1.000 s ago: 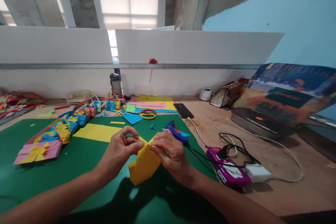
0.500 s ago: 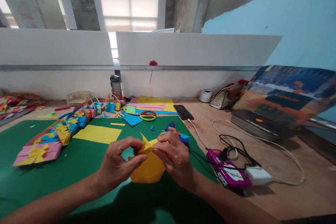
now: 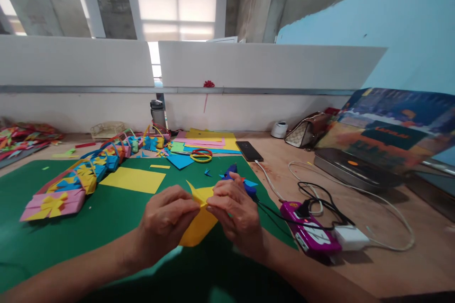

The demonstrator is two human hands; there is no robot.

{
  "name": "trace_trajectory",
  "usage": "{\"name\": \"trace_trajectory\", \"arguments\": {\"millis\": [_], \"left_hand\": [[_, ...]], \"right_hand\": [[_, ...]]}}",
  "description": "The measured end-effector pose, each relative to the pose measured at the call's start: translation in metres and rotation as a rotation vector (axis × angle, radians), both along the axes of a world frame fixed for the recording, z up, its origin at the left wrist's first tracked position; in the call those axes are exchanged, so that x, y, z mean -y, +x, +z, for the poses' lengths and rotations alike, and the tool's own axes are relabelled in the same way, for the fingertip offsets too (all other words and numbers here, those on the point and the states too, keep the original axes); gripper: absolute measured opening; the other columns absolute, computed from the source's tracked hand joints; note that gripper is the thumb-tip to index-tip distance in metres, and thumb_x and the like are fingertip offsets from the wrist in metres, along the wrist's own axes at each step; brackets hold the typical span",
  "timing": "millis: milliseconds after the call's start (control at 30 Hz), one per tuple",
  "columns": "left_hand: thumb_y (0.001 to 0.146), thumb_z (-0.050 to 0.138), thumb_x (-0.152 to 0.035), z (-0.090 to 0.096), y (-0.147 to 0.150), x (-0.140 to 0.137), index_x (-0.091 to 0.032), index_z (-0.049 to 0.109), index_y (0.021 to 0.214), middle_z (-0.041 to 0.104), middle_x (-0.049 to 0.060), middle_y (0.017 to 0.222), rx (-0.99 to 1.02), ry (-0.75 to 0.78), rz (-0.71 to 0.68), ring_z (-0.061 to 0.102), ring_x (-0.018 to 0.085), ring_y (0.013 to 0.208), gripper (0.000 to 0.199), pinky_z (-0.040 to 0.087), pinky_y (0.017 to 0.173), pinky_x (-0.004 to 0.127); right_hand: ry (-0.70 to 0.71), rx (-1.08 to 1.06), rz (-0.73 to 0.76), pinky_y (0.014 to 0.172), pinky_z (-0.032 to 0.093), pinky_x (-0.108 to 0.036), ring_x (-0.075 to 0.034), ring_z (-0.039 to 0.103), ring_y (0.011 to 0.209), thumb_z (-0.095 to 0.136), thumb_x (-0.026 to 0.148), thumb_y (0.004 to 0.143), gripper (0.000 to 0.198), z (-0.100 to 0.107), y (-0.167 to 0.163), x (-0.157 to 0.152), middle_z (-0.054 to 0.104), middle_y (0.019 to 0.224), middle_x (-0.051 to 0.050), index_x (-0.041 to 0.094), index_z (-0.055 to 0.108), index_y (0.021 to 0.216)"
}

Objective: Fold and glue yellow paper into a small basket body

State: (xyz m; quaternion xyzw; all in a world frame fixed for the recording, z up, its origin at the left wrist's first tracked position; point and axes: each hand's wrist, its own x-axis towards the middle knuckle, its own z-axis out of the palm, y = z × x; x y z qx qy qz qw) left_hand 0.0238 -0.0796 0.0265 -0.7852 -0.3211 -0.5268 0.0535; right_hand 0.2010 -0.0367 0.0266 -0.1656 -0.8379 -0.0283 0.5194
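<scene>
The yellow folded paper (image 3: 197, 228) is at near centre, over the green mat (image 3: 106, 215); my left hand (image 3: 167, 222) and right hand (image 3: 238, 213) clamp its upper edge between fingertips. Folding looks partly done; I find no trimming yet, unlike the bow-decked paper bags (image 3: 75, 202) at left

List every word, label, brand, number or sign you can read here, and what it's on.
None reads with certainty.
Colourful panel, right: lettering on its dark block, too blurred.
Purple power strip: marks on its white label, unclear; yellow sticker, too small.
</scene>
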Motion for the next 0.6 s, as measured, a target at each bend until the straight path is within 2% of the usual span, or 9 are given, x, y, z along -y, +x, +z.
{"name": "trace_trajectory", "arguments": {"millis": [367, 533, 600], "left_hand": [[0.086, 0.050, -0.013, -0.0016, 0.0028, 0.0031, -0.017, 0.062, 0.082, 0.060, 0.003, 0.069, -0.116, 0.052, 0.027, 0.055, 0.010, 0.062, 0.013, 0.044, 0.055, 0.021], [0.082, 0.056, -0.010, -0.0037, -0.0002, 0.0015, -0.017, 0.059, 0.082, 0.057, 0.002, 0.072, -0.105, 0.064, 0.041, 0.051, 0.011, 0.064, 0.008, 0.043, 0.056, 0.022], [0.078, 0.059, -0.008, -0.0033, -0.0026, 0.0004, -0.018, 0.059, 0.080, 0.056, 0.003, 0.078, -0.090, 0.084, 0.053, 0.051, 0.013, 0.070, 0.010, 0.045, 0.062, 0.026]], "right_hand": [[-0.028, 0.010, 0.016, 0.094, 0.034, -0.043, -0.015, 0.059, 0.079, 0.056, 0.018, 0.083, 0.005, -0.0053, -0.0025, 0.0013, 0.060, 0.074, 0.000, 0.022, 0.058, 0.080], [-0.018, 0.027, 0.025, 0.093, 0.034, -0.043, -0.016, 0.059, 0.080, 0.055, 0.016, 0.083, 0.007, -0.0038, -0.0007, 0.0045, 0.059, 0.073, 0.000, 0.021, 0.057, 0.079], [-0.014, 0.028, 0.033, 0.095, 0.033, -0.044, -0.016, 0.059, 0.080, 0.054, 0.015, 0.083, 0.008, -0.0030, 0.0000, 0.0059, 0.059, 0.072, 0.000, 0.021, 0.057, 0.079]]}}
